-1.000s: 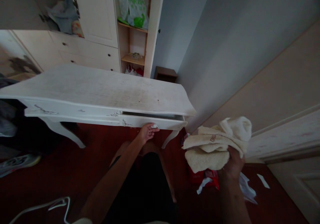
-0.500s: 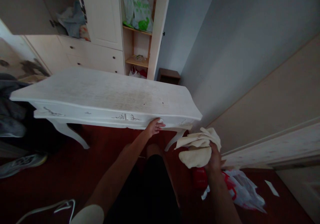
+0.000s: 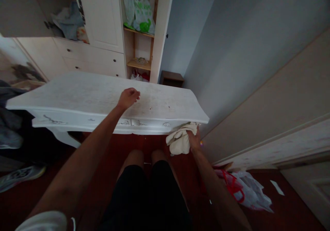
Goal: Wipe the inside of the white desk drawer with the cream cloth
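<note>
A white table [image 3: 177, 98] with drawers and carved trim stands before me; its top has dark smudges and small specks. My left hand [image 3: 129, 97] is over the tabletop, right of its middle, with fingers curled in and nothing seen in them. Whether it touches the surface I cannot tell. In my right hand [image 3: 194, 138] is a bunched cream cloth [image 3: 180, 142], up against the front of the table at its right end. The cloth covers part of that drawer's front. A round drawer knob [image 3: 166, 124] shows just left of the cloth.
Behind the table is a white wardrobe [image 3: 99, 21] with open doors and a plastic bag [image 3: 143, 16] on a shelf. A small brown cabinet [image 3: 172, 78] stands by the wall. On the floor lie a plastic bag [image 3: 254, 191] at right and a shoe [image 3: 23, 176] at left.
My left hand has let go of the drawer knob and moved up and left over the tabletop. My right hand has brought the cloth up and left to the table's front.
</note>
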Motion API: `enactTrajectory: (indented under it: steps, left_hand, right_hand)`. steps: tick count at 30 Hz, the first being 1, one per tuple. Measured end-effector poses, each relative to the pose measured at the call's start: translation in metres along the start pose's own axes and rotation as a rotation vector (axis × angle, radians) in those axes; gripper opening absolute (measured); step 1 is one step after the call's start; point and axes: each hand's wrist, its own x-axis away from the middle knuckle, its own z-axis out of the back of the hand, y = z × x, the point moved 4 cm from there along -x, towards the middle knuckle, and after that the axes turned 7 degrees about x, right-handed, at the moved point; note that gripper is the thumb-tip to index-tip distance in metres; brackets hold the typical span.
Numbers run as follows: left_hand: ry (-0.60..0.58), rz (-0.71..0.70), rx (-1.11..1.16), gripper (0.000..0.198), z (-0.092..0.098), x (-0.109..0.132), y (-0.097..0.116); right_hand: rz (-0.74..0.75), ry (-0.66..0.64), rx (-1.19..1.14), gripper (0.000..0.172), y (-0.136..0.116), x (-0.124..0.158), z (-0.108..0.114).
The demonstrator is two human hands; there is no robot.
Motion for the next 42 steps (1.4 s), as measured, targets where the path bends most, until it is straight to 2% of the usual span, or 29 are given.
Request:
enactTrajectory:
  steps: [1, 3, 6, 10, 13, 16, 19, 22, 25, 27, 30, 34, 37, 42]
  left_hand:
    - [0.032, 0.022, -0.114, 0.017, 0.004, -0.007, -0.01]
    - [0.02, 0.073, -0.304, 0.012, 0.008, -0.013, -0.031]
    - [0.021, 0.119, -0.439, 0.016, 0.009, -0.011, -0.051]
    - [0.058, 0.141, -0.483, 0.022, 0.009, -0.007, -0.055]
    - [0.056, 0.131, -0.466, 0.024, 0.009, -0.009, -0.054]
    - [0.067, 0.134, -0.448, 0.026, 0.01, -0.009, -0.056]
    - [0.078, 0.135, -0.447, 0.026, 0.01, -0.009, -0.058]
    - [0.078, 0.124, -0.443, 0.026, 0.009, -0.009, -0.059]
    - [0.058, 0.113, -0.435, 0.027, 0.009, -0.009, -0.059]
    - [0.054, 0.114, -0.429, 0.027, 0.009, -0.009, -0.06]
    - [0.057, 0.113, -0.421, 0.026, 0.01, -0.008, -0.061]
    - [0.048, 0.101, -0.413, 0.025, 0.01, -0.008, -0.061]
    - [0.043, 0.102, -0.411, 0.024, 0.011, -0.008, -0.06]
    - [0.042, 0.094, -0.431, 0.026, 0.011, -0.009, -0.06]
  right_hand:
    - [0.005, 0.005, 0.033, 0.069, -0.002, 0.001, -0.01]
    - [0.009, 0.024, 0.109, 0.074, -0.003, 0.005, -0.033]
    - [0.0, 0.011, 0.244, 0.081, -0.005, 0.018, -0.071]
    - [-0.09, -0.01, 0.49, 0.086, -0.012, 0.045, -0.113]
    - [-0.142, 0.046, 0.596, 0.084, -0.018, 0.062, -0.125]
    - [-0.089, 0.014, 0.585, 0.081, -0.024, 0.078, -0.14]
    - [-0.019, -0.116, 0.56, 0.079, -0.03, 0.096, -0.168]
    - [0.092, -0.321, 0.604, 0.08, -0.042, 0.116, -0.205]
    - [0.305, -0.565, 0.732, 0.076, -0.061, 0.131, -0.235]
    - [0.462, -0.702, 0.834, 0.071, -0.071, 0.136, -0.245]
    - [0.596, -0.755, 0.954, 0.066, -0.078, 0.133, -0.244]
    - [0.646, -0.767, 1.086, 0.065, -0.073, 0.117, -0.221]
    - [0.64, -0.769, 1.191, 0.064, -0.063, 0.1, -0.193]
    - [0.495, -0.709, 1.369, 0.06, -0.045, 0.065, -0.131]
